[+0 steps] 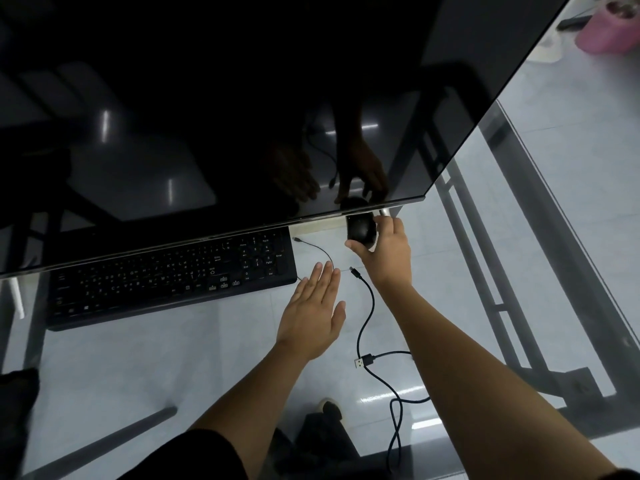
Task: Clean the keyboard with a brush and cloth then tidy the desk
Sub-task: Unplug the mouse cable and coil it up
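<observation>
Nearest us a black cable [363, 362] snakes across the glass desk [166, 362]. Our left hand [311, 315] is spread flat, fingers straight, just right of the keyboard [166, 277]. Farther on, our right hand [386, 252] curls around a black mouse [360, 230] at the monitor's [207, 98] lower edge; open glass lies to its right.

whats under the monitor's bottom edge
The keyboard runs back beneath the monitor, and the black mouse, gripped by the right hand, sits at that edge. The screen covers the keyboard's far rows and the mouse's far end.
</observation>
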